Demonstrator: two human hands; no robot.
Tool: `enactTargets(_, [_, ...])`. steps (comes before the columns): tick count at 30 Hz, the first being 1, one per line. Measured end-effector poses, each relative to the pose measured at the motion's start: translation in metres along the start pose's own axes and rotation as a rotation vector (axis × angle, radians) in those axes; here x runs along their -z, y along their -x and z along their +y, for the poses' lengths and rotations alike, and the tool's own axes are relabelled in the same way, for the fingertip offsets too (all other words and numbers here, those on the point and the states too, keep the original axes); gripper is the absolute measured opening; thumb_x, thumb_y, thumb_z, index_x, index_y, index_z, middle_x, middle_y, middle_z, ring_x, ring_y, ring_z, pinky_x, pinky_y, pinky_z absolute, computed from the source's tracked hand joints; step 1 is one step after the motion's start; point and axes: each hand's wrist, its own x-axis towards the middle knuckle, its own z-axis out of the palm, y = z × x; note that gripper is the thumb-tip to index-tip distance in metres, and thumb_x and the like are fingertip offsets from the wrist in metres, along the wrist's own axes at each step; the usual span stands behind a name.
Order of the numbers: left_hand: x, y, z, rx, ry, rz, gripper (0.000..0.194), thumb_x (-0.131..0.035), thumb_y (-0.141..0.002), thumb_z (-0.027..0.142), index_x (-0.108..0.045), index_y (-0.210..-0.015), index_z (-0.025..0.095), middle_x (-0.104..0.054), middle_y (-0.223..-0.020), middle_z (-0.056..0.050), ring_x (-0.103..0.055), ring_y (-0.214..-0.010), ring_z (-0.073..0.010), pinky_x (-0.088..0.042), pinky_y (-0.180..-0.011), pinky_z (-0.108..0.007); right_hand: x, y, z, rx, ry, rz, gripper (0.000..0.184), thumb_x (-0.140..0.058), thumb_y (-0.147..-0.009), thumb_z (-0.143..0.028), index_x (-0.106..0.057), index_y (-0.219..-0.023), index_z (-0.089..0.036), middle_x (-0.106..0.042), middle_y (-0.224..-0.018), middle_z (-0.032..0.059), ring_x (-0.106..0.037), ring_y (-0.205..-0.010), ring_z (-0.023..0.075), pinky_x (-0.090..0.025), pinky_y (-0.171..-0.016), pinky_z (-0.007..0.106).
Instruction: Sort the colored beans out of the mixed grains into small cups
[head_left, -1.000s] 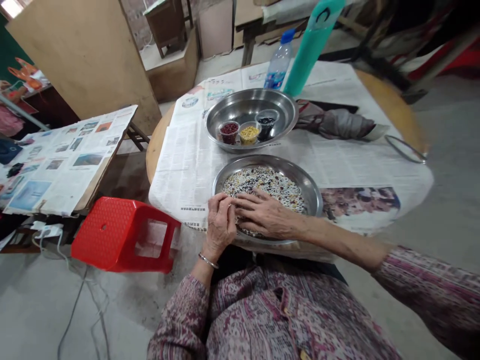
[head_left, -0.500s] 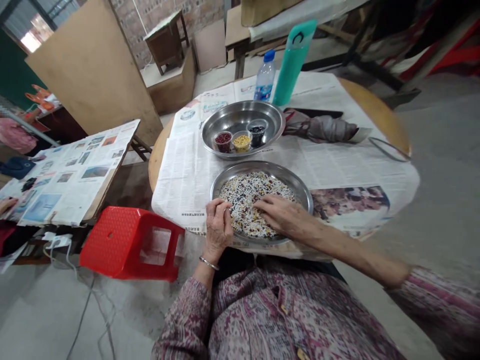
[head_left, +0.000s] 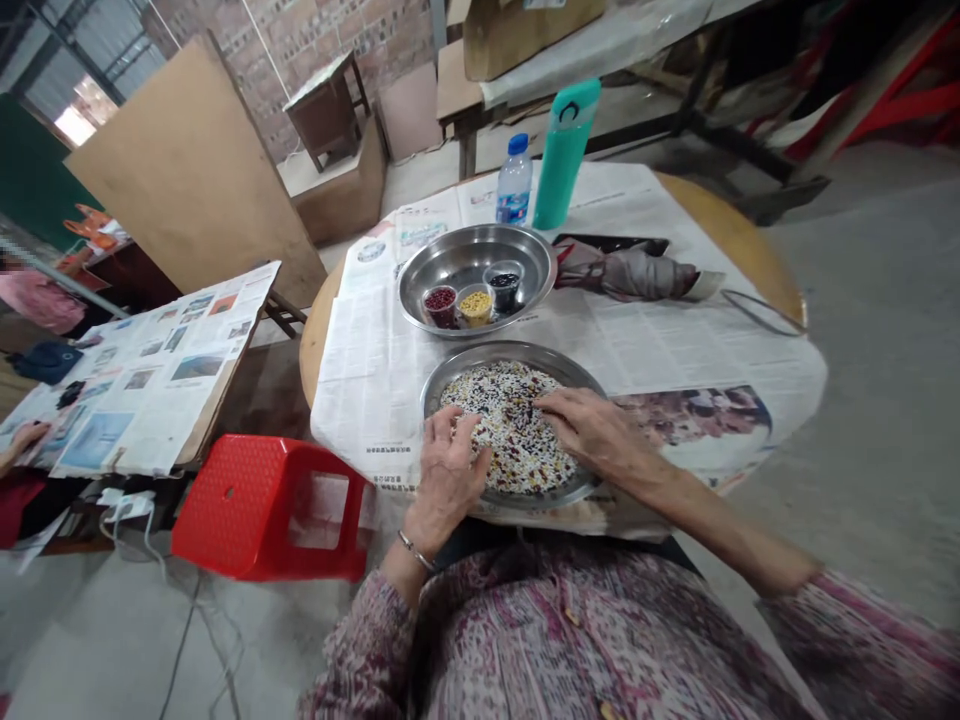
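Observation:
A round steel plate (head_left: pixel 510 352) holds a layer of mixed white, black, red and yellow grains (head_left: pixel 506 430). My left hand (head_left: pixel 448 478) rests at the plate's near left, its fingers slightly apart on the grains. My right hand (head_left: pixel 592 430) lies at the right side with its fingertips among the grains. Neither hand visibly holds anything. Behind the plate, a steel tray (head_left: pixel 476 250) carries small cups of red beans (head_left: pixel 440 305), yellow grains (head_left: pixel 475 307) and black beans (head_left: pixel 504 290).
Newspaper covers the round wooden table (head_left: pixel 735 225). Beyond the tray stand a water bottle (head_left: pixel 514 185) and a teal flask (head_left: pixel 564 155), with a folded grey umbrella (head_left: pixel 622 270) to the right. A red plastic stool (head_left: pixel 262 505) sits at left, near a co-worker's hand (head_left: pixel 22 440).
My hands have spread apart, uncovering more of the grains. The left has slid to the plate's near left, the right to its right side. The view has tilted upward.

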Motion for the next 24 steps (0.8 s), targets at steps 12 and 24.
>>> enactTargets(12, [-0.050, -0.083, -0.006, 0.172, -0.018, -0.445, 0.031, -0.071, -0.083, 0.010, -0.063, -0.113, 0.011, -0.067, -0.116, -0.018, -0.066, -0.108, -0.0308, -0.056, -0.096, -0.043, -0.017, -0.036, 0.001, -0.122, 0.033, -0.164, 0.036, -0.051, -0.081, -0.017, -0.074, -0.109, -0.017, -0.077, -0.103, 0.0137, -0.071, -0.099, 0.0290, -0.055, -0.087, 0.038])
enactTargets(24, [-0.004, -0.041, 0.010, 0.296, 0.163, -0.493, 0.027, -0.067, -0.089, 0.010, -0.069, -0.114, 0.019, -0.078, -0.103, -0.005, -0.072, -0.098, -0.0225, -0.056, -0.097, -0.036, 0.009, -0.010, -0.042, -0.227, -0.277, -0.307, 0.028, -0.052, -0.084, -0.021, -0.077, -0.095, -0.019, -0.076, -0.077, 0.0048, -0.069, -0.070, 0.0211, -0.054, -0.069, 0.033])
